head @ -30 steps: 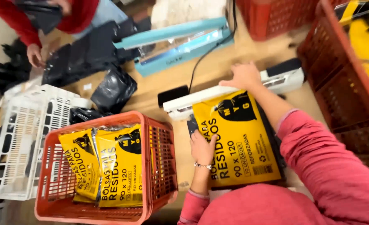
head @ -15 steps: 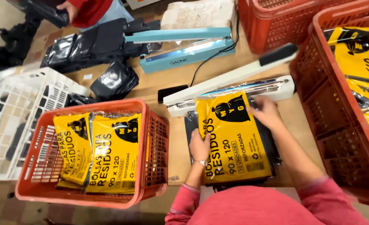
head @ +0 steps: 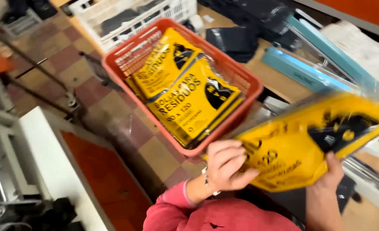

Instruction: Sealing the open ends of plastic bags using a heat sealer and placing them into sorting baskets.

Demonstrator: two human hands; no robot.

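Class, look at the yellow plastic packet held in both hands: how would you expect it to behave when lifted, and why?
The yellow packet probably flexes rather than staying rigid: it spans both hands with a slight curve. Its glossy wrapping looks slippery, so the left hand and right hand gripping opposite edges makes sense. It seems light, held by fingers alone.

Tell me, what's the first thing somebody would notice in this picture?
Probably the big, bright yellow plastic packet with black print, blurred on the right, held up by the left hand and the right hand. Just left of it, an orange-red plastic basket holds more yellow packets stacked inside. Behind it, top right, lies a long light-blue bar-shaped machine on the wooden table.
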